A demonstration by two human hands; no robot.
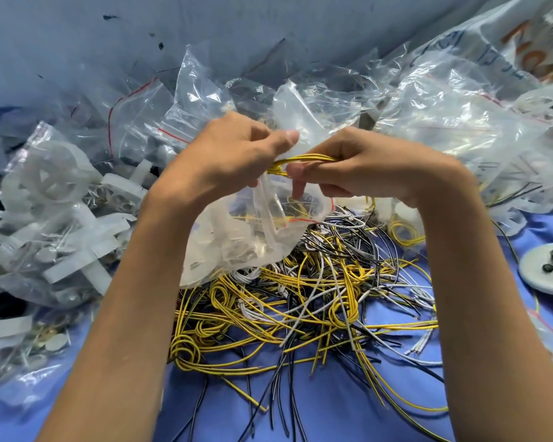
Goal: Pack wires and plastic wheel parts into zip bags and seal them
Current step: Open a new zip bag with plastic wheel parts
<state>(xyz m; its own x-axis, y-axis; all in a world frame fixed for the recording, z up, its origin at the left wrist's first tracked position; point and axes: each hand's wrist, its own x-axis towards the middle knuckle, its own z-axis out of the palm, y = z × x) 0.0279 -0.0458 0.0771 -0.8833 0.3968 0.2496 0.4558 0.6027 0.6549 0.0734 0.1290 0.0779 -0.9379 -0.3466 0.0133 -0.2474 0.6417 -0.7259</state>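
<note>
Loose wires [316, 314] lie under both hands. Right hand [374, 173] pinches yellow wire bundle [307, 159]; left hand [230, 157] apparently grips zip bag [246, 237].

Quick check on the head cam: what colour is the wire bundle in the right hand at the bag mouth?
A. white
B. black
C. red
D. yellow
D: the wire bundle gripped by the right hand is yellow, and it sits at the mouth of the zip bag that the left hand holds up.
</note>
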